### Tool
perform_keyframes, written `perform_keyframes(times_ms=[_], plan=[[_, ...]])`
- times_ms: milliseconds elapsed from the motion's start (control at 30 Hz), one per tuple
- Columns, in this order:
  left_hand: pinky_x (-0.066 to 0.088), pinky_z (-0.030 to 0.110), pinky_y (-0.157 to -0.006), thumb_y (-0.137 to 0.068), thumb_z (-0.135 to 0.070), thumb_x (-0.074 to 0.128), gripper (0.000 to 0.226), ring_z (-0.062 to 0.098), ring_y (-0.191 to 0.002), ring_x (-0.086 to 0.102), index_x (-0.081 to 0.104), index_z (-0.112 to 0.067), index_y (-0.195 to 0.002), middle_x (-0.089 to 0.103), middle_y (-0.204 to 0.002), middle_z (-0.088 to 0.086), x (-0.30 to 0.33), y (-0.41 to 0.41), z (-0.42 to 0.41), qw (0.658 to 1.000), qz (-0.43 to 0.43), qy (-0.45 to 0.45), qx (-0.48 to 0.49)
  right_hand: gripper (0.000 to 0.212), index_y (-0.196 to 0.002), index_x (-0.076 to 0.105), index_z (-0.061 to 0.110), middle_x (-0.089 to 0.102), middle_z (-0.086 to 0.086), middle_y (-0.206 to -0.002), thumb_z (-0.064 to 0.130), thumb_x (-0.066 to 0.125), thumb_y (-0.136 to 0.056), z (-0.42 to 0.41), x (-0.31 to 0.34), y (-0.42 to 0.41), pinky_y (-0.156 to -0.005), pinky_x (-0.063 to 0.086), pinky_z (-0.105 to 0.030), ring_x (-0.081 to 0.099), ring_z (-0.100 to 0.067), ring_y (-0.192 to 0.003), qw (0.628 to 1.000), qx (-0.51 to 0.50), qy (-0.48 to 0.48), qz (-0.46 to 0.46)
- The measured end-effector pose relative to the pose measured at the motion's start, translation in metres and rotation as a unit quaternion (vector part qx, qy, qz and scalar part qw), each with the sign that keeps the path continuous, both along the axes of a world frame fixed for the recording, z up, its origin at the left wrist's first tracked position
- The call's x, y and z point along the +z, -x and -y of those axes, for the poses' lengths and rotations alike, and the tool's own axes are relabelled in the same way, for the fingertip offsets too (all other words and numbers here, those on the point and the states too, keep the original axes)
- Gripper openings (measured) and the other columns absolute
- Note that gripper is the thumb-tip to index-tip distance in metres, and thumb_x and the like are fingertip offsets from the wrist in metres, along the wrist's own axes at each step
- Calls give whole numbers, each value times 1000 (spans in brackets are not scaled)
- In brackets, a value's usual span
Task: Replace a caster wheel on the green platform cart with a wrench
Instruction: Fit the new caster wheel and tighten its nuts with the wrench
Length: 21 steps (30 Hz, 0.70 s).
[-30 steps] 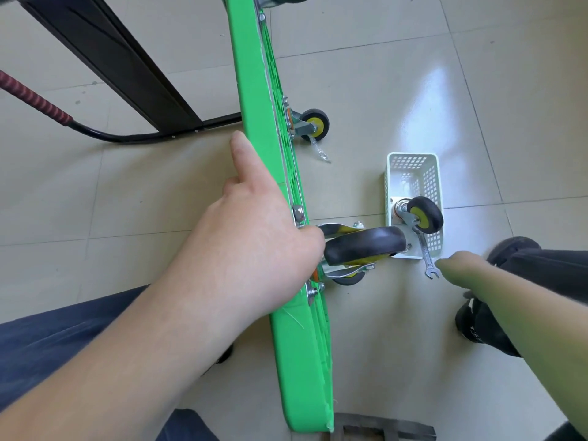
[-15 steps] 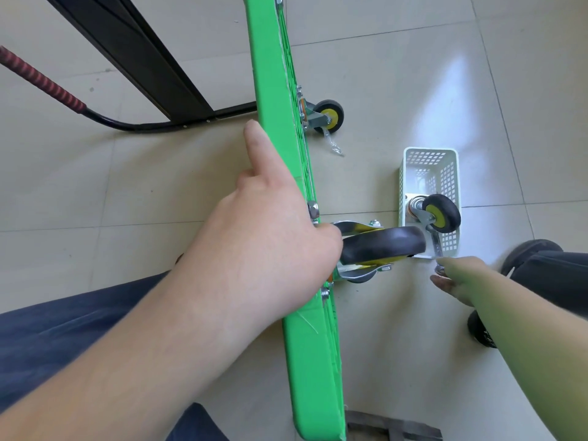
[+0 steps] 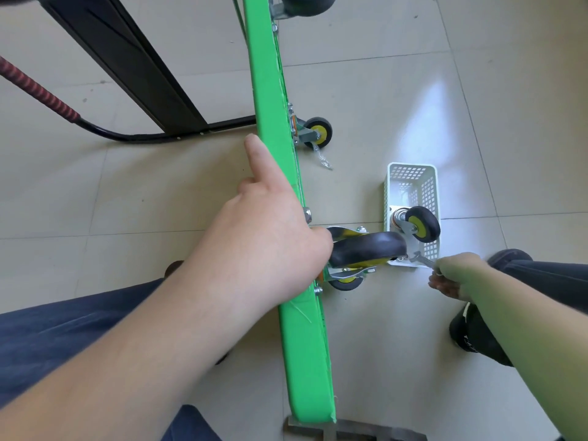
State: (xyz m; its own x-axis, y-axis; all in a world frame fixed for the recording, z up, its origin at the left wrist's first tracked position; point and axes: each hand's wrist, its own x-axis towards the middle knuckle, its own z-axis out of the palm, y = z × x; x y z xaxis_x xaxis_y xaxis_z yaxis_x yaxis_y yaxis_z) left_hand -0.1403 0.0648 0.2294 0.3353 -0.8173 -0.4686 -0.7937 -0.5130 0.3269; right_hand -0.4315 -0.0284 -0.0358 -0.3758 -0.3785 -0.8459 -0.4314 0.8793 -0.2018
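While your left hand [image 3: 267,246] grips the green cart's [image 3: 270,128] edge, your right hand's [image 3: 455,275] fingers clamp the wrench [image 3: 420,259]. Next, carry it toward nine o'clock onto the mounted caster's [image 3: 366,249] bolts.

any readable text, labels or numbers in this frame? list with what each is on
No text can be read.
Black shoe: faint white lettering on its side, too blurred to read.
Wrench, green cart, white basket, spare caster: no markings visible.

Indoor room with a glossy beige tiled floor [image 3: 413,74].
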Motion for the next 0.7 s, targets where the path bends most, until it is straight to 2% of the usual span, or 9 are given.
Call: perform_keyframes(times_ms=[67, 133, 200, 267, 367, 467, 567, 633, 700], plan=[[33, 31, -69, -91, -40, 62, 115, 23, -91, 44, -29, -17, -158, 49, -144, 6, 0, -1, 1, 1000, -3, -1, 4, 13, -104, 57, -7, 65, -20, -78, 0, 49, -99, 6, 17, -1, -45, 48, -23, 61, -25, -58, 998, 61, -7, -22], [33, 32, -65, -91, -40, 62, 116, 24, -90, 48, -29, -15, -158, 51, -141, 7, -2, -1, 1, 1000, -7, 8, 3, 17, -106, 59, -11, 67, -20, -74, 0, 50, -98, 16, 36, -2, -42, 48, -22, 58, -24, -52, 991, 121, 8, -48], [33, 32, -61, -91, -40, 63, 117, 25, -90, 50, -30, -14, -158, 52, -140, 8, -2, -1, 0, 1000, -12, 15, 0, 18, -102, 63, -11, 69, -18, -70, 3, 54, -95, 24, 58, -8, -42, 49, -22, 58, -23, -46, 982, 176, 30, -60], [33, 31, -59, -91, -40, 63, 117, 26, -91, 51, -29, -13, -158, 51, -140, 9, -3, -2, 0, 1000, -22, 16, -2, 23, -93, 69, -10, 71, -16, -65, 10, 58, -91, 32, 86, -15, -50, 50, -25, 57, -24, -45, 967, 240, 50, -68], [35, 33, -68, -91, -40, 63, 117, 25, -92, 49, -29, -13, -158, 50, -141, 10, -3, -2, 2, 999, -30, 17, -7, 31, -78, 74, -1, 67, -11, -62, 23, 58, -89, 40, 139, -30, -53, 41, -27, 46, -24, -50, 911, 381, 116, -110], [36, 32, -75, -91, -39, 64, 118, 24, -94, 45, -30, -12, -158, 48, -146, 11, -3, -2, 2, 999, -34, 17, -6, 24, -83, 78, 11, 69, -12, -68, 21, 57, -91, 39, 202, -46, -49, 37, -28, 43, -21, -52, 855, 450, 226, -125], [37, 32, -75, -92, -38, 63, 117, 23, -93, 46, -30, -11, -158, 47, -147, 12, -2, -3, 3, 999, -36, 19, -9, 19, -76, 78, 28, 72, -8, -69, 22, 66, -90, 31, 260, -56, -44, 35, -22, 44, -17, -49, 848, 429, 302, -71], [37, 32, -76, -92, -37, 63, 117, 23, -93, 44, -30, -10, -158, 46, -149, 13, -2, -3, 3, 999, -35, 18, -11, 12, -75, 80, 24, 69, -2, -62, 21, 75, -86, 28, 288, -60, -49, 36, -22, 45, -18, -53, 860, 372, 348, -5], [37, 32, -76, -92, -37, 63, 117, 23, -93, 43, -30, -10, -158, 45, -149, 13, -2, -3, 3, 999, -34, 19, -10, 11, -76, 79, 11, 61, -3, -58, 19, 81, -83, 26, 305, -64, -59, 40, -32, 47, -19, -59, 871, 293, 385, 87]])
